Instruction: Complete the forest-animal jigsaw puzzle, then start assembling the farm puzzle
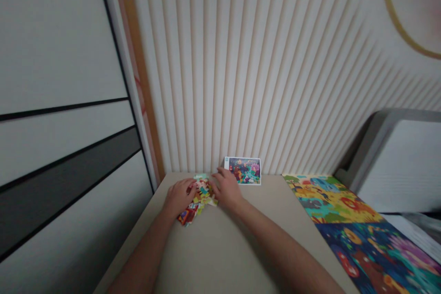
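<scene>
A heap of colourful puzzle pieces [203,195] lies on the beige table [210,248], spilling toward the lower left. My left hand [179,196] rests against the left side of the heap, palm down, its fingers over the edge pieces. On the right side, my right hand [226,187] has its fingers spread, with the fingertips at the heap's edge. Neither hand visibly holds a piece. Behind my right hand, a small picture card [245,171] with a dark, colourful scene leans against the wall, partly covered by that hand.
Two illustrated sheets lie along the right, a yellow animal scene [327,197] and a dark blue one [379,257]. A ribbed cream wall [220,64] stands behind the table. White panels [62,46] rise at the left, and a grey padded object [399,161] is at the right.
</scene>
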Demonstrator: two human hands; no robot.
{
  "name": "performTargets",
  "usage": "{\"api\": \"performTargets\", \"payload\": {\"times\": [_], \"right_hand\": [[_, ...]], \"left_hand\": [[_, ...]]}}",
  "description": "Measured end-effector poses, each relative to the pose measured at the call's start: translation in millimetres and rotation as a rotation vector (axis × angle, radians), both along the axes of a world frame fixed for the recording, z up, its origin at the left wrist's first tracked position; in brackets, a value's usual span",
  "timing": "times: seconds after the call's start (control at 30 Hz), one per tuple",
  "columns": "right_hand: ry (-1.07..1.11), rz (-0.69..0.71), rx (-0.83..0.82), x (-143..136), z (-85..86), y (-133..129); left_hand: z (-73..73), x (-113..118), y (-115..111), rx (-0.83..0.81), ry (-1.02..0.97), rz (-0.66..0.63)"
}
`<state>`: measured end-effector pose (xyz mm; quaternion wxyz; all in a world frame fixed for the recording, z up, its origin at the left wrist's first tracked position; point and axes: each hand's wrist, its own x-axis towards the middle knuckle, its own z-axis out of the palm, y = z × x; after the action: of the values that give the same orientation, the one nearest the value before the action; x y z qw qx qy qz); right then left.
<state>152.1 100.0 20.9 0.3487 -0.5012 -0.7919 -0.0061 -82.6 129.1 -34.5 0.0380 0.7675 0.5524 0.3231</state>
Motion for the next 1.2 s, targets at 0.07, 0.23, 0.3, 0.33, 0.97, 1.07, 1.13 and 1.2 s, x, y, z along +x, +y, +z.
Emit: {"api": "performTargets", "payload": {"times": [0.07, 0.23, 0.3, 0.33, 0.97, 1.07, 1.13, 1.2], "right_hand": [[0.04, -0.166, 0.107, 45, 3.3, -3], [0.276, -0.604, -0.034, 146, -8.2, 1], [0.376, -0.509, -0.201, 165, -15.5, 2], [0.417, -0.459, -0.26, 170, -18.1, 2], [1.19, -0.069, -0.349, 137, -10.3, -100], [1.229, -0.046, -0.365, 137, -9.7, -111], [1.257, 0.002, -0.382, 139, -7.6, -114], [1.274, 0.034, -0.395, 142, -5.4, -116]], "left_hand": [[2.6, 3, -2, -0.033, 0.085, -0.018], [2.3, 9, -3, -0.099, 0.183, -0.027], [1.4, 13, -4, -0.117, 0.184, -0.033], [1.3, 15, -6, -0.123, 0.181, -0.035], [23.6, 102, -102, 0.068, -0.191, -0.163], [36.3, 105, -115, 0.02, -0.428, -0.381], [42.7, 105, -124, -0.079, -0.609, -0.509], [47.0, 103, -130, -0.161, -0.775, -0.642]]}}
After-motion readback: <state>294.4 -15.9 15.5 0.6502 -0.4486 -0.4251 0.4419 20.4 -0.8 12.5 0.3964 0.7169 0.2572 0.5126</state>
